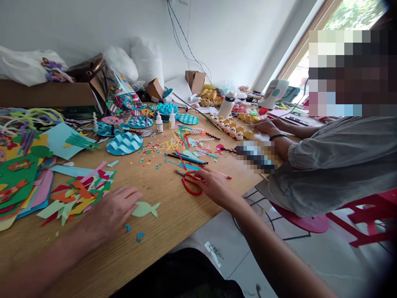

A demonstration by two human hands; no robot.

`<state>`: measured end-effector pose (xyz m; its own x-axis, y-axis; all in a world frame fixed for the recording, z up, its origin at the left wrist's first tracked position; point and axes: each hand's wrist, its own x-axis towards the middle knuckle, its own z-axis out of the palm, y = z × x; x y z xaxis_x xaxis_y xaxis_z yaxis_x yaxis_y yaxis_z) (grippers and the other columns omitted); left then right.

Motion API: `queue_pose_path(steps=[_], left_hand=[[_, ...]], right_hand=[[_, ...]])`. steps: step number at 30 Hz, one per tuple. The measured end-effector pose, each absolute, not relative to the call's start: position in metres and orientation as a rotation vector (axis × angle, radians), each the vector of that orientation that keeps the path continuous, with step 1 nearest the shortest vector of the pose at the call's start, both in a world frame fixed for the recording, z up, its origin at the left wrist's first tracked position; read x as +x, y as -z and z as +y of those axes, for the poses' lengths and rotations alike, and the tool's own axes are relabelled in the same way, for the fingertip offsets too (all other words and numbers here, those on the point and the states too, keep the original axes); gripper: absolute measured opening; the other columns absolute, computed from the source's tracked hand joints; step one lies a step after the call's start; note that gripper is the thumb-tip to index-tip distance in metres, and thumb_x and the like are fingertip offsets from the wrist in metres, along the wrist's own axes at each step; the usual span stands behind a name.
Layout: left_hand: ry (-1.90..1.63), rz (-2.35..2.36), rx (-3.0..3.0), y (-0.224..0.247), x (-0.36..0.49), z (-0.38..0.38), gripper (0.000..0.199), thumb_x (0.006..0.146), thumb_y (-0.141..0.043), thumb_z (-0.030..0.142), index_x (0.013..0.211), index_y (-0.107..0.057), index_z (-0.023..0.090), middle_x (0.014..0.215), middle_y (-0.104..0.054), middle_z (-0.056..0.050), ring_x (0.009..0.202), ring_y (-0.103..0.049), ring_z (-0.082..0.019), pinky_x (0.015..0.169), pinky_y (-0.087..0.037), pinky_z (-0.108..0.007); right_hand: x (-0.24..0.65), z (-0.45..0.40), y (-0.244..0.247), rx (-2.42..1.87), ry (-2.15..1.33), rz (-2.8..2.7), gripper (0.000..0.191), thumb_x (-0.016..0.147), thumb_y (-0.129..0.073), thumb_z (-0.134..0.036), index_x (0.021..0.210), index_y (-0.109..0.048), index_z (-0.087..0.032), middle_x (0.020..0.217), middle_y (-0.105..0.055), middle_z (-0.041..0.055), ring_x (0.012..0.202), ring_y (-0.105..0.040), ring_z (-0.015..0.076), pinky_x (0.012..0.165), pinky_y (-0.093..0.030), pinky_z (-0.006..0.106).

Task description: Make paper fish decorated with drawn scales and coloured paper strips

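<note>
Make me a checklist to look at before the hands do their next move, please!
1. Right hand at the scissors: ok, its fingers are at the red handles.
2. Scissor blades fully closed: cannot tell, they look too small here.
3. Space around the scissors clear: not ok, paper strips and dark pens lie close by.
4. Green paper fish in the left hand's reach: ok, it is right by the fingertips.
5. Table free of scraps near the fish: not ok, little blue bits lie there.
6. White bottles upright: ok, both stand.
</note>
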<state>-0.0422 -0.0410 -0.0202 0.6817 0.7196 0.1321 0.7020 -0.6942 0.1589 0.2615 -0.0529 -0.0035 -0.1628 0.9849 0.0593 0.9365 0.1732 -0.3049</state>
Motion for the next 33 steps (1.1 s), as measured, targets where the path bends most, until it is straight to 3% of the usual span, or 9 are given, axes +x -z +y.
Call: queue_pose_path(steps=[5,9,15,18,23,33], left_hand=[[-0.137,1.253,2.505,0.013,-0.047,-0.037,0.026,0.081,-0.041,0.032,0.098,-0.058,0.023,0.102,-0.063,-0.004,0.095,-0.058,-0.022,0.082,-0.045,-0.034],[-0.018,1.291,2.417,0.014,-0.046,-0.034,0.019,0.077,-0.045,0.028,0.092,-0.055,0.023,0.094,-0.061,-0.002,0.089,-0.057,-0.02,0.077,-0.042,-0.032],[0.101,1.298,2.428,0.015,-0.044,-0.027,0.012,0.074,-0.049,0.03,0.082,-0.052,0.022,0.087,-0.058,-0.002,0.084,-0.054,-0.02,0.07,-0.039,-0.032],[0.095,1.28,2.43,0.015,-0.044,-0.026,0.011,0.072,-0.049,0.028,0.08,-0.052,0.021,0.086,-0.057,-0.002,0.082,-0.054,-0.02,0.069,-0.04,-0.032],[0.034,1.25,2.433,0.011,-0.044,-0.027,0.008,0.073,-0.043,0.022,0.075,-0.051,0.021,0.081,-0.056,-0.002,0.078,-0.053,-0.018,0.068,-0.041,-0.031],[0.046,1.197,2.609,0.006,-0.04,-0.052,0.017,0.081,-0.043,0.019,0.091,-0.057,0.021,0.095,-0.059,-0.003,0.095,-0.054,-0.021,0.082,-0.041,-0.035]], right_hand=[[0.237,-0.058,0.0,-1.716,-0.333,-2.305,0.023,0.088,-0.042,-0.025,0.093,-0.063,-0.017,0.095,-0.063,0.0075,0.088,-0.057,0.0157,0.072,-0.037,0.024],[0.211,-0.063,-0.003,-1.493,-0.482,-2.448,0.019,0.08,-0.049,-0.016,0.094,-0.062,-0.016,0.095,-0.064,0.0061,0.087,-0.057,0.0148,0.071,-0.038,0.023],[0.171,-0.061,-0.006,-1.393,-0.613,-2.648,0.026,0.082,-0.051,-0.024,0.106,-0.059,-0.016,0.103,-0.062,0.0088,0.09,-0.059,0.0176,0.069,-0.039,0.024],[0.161,-0.058,-0.003,-1.337,-0.542,-2.704,0.028,0.08,-0.056,-0.031,0.102,-0.06,-0.015,0.102,-0.061,0.0096,0.091,-0.058,0.0194,0.069,-0.039,0.025],[0.157,-0.052,0.002,-1.324,-0.467,-2.765,0.019,0.079,-0.051,-0.021,0.095,-0.06,-0.017,0.098,-0.061,0.0078,0.089,-0.058,0.0189,0.066,-0.039,0.025],[0.162,-0.031,-0.005,-1.378,-0.329,-2.825,0.022,0.086,-0.041,-0.017,0.096,-0.061,-0.017,0.099,-0.061,0.008,0.084,-0.059,0.0171,0.058,-0.034,0.024]])
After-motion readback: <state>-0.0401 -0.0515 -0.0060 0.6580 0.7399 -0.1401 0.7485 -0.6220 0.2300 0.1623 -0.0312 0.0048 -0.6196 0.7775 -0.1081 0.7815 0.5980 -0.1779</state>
